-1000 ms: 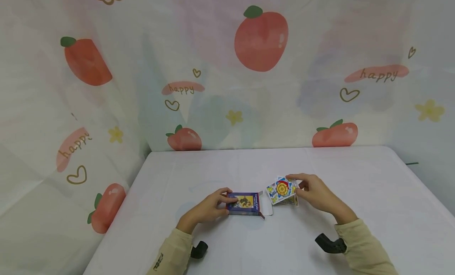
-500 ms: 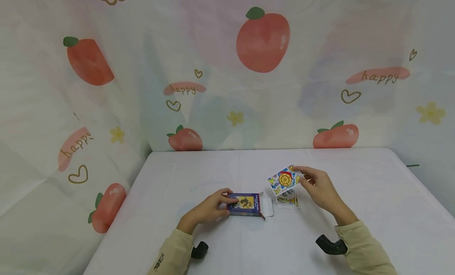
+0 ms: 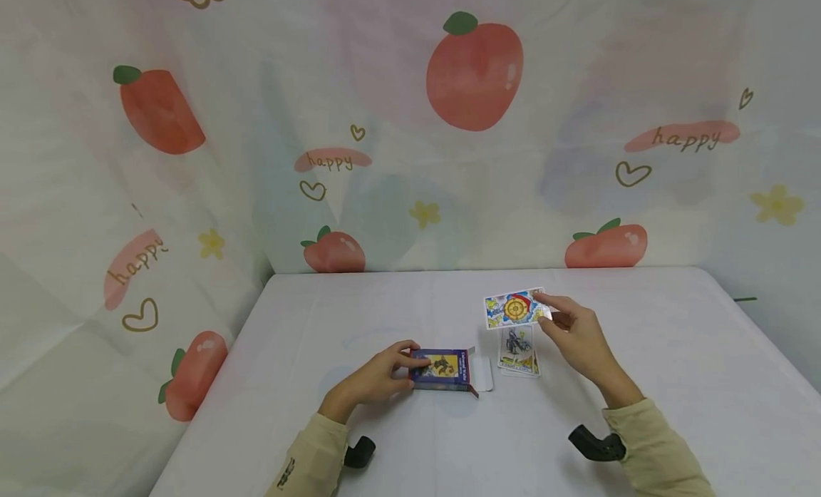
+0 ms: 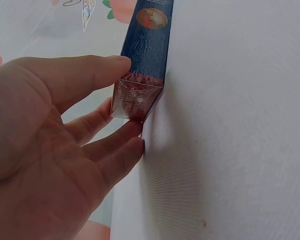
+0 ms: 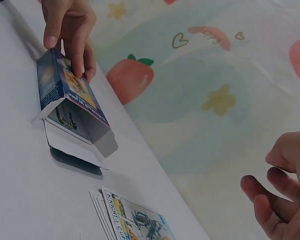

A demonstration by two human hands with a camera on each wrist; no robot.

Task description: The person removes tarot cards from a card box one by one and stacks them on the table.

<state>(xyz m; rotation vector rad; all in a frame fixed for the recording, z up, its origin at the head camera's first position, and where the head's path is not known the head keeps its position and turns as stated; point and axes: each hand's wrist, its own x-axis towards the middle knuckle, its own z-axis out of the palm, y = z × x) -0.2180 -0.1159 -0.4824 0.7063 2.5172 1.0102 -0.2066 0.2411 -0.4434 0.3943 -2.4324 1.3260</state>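
"What lies nearest us?"
"Our left hand (image 3: 374, 376), thumb and fingers pinching the closed end of the box (image 3: 441, 369). The box lies lengthwise between our hands, its flap (image 3: 483, 372) toward the right one."
"And the pile (image 3: 518, 352)?"
"Just past the flap, on the near side of our right hand (image 3: 579, 340), the closer of the two. Its long axis runs away from us."
"What does that hand hold?"
"A card (image 3: 516, 309), pinched at its right end. Its long axis points toward our left side, nearly parallel to the box's, across the pile's. Whether card and pile touch, we cannot tell."
"Beyond our hands?"
"Bare table (image 3: 385, 297), then printed cloth (image 3: 385, 90)."
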